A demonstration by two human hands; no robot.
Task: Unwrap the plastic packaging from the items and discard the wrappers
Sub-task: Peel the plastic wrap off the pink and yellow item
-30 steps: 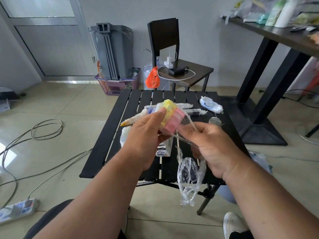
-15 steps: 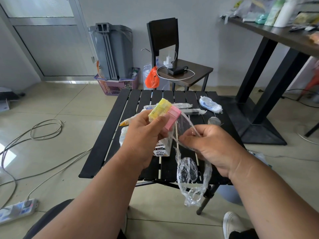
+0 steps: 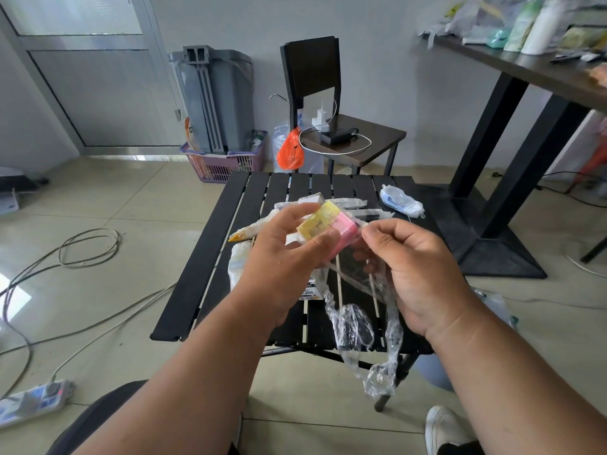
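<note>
Peeling film at frame center: left hand grips the yellow-and-pink block, right hand fingers pinch loosened plastic wrap; freeing and discarding it likely follows.

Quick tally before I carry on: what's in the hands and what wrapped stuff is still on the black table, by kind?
Yellow and pink block, held in left hand: 1
Loose clear wrapper, pinched by right hand: 1
Wrapped items on the black table, partly hidden by the hands, at least: 5, including the blue-and-white bundle
Total: at least 7
</note>
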